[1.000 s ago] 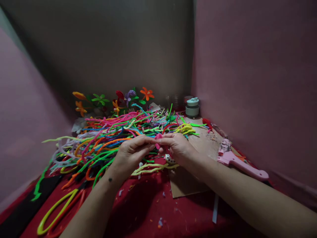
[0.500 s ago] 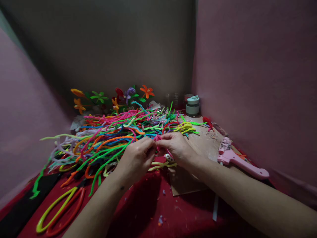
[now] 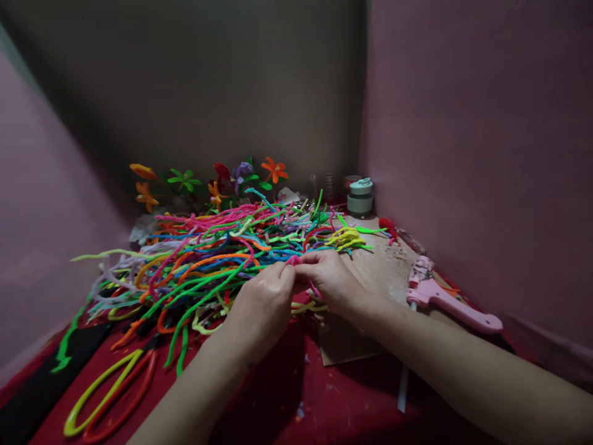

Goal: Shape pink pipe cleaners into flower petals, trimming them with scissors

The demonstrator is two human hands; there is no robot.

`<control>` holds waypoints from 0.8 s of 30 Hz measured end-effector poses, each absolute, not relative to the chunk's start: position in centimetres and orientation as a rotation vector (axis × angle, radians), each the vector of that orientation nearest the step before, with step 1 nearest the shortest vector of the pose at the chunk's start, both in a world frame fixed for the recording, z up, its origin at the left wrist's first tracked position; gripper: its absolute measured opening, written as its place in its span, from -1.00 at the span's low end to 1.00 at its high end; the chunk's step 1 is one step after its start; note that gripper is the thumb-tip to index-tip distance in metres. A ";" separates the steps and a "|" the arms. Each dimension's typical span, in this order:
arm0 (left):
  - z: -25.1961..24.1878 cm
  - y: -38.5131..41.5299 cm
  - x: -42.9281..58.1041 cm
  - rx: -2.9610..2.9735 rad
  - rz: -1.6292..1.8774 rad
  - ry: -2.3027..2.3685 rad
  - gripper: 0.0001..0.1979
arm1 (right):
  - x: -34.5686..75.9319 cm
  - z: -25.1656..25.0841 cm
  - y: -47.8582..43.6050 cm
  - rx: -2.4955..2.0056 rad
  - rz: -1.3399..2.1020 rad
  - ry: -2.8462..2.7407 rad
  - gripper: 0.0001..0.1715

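Showing between the left hand (image 3: 267,298) and right hand (image 3: 331,276) is a fuzzy, bright-pink pipe-cleaner piece (image 3: 293,261), small and bunched, mostly hidden; both hands meet, pinching it. Multicoloured pipe cleaners (image 3: 217,254) sprawl toward ten o'clock; a pink glue gun (image 3: 447,301) lies at three.

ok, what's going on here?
A person's left hand and right hand meet over the table, fingertips together on a small pink pipe-cleaner piece; the fingers hide most of its shape. A loose, multicolored pile of pipe cleaners spreads just beyond and to the left, with pipe-cleaner flowers behind it. A pink glue gun lies off to the right, untouched.
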State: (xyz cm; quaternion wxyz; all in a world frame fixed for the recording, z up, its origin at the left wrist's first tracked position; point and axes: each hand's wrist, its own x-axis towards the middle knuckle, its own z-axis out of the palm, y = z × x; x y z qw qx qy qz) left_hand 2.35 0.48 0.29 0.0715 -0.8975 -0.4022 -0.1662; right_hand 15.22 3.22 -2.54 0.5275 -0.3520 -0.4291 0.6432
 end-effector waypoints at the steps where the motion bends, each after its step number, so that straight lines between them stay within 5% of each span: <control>1: 0.2 0.6 2.3 -2.731 -0.556 -1.194 -0.84 | 15.3 -2.6 3.3 -0.830 1.550 -1.013 -0.87; 6: 0.8 1.4 2.0 -2.847 -0.993 -1.374 -0.97 | 15.6 -2.4 3.4 -0.845 1.560 -1.025 -0.91; 15: 2.3 1.5 2.0 -2.941 -1.900 -2.297 -0.56 | 15.7 -1.6 3.1 -0.711 1.620 -0.972 -0.82; 24: 1.5 1.3 2.8 -2.852 -1.853 -2.239 -0.60 | 15.8 -1.2 2.8 -0.811 1.556 -1.043 -0.88</control>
